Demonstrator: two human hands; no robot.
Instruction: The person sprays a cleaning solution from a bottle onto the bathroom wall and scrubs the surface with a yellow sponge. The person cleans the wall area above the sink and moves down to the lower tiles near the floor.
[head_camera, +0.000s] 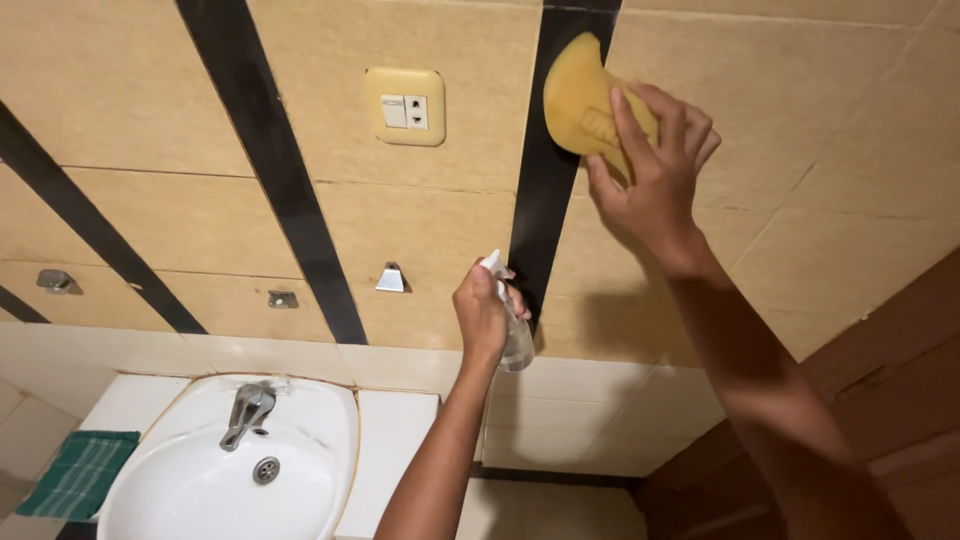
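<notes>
My right hand (655, 165) presses a yellow sponge (580, 95) flat against the tiled wall, over a black vertical stripe (545, 200). Below it, my left hand (482, 312) grips a small clear spray bottle (515, 335) with a white nozzle pointing up toward the wall. The bottle's lower part shows beside my fingers; its middle is hidden by my hand.
A yellowed wall socket (405, 105) sits left of the sponge. Metal wall clips (390, 278) line the tiles. A white sink (215, 470) with a chrome tap (246, 412) is at lower left, a green cloth (80, 472) beside it. A brown wooden door (880, 400) stands at right.
</notes>
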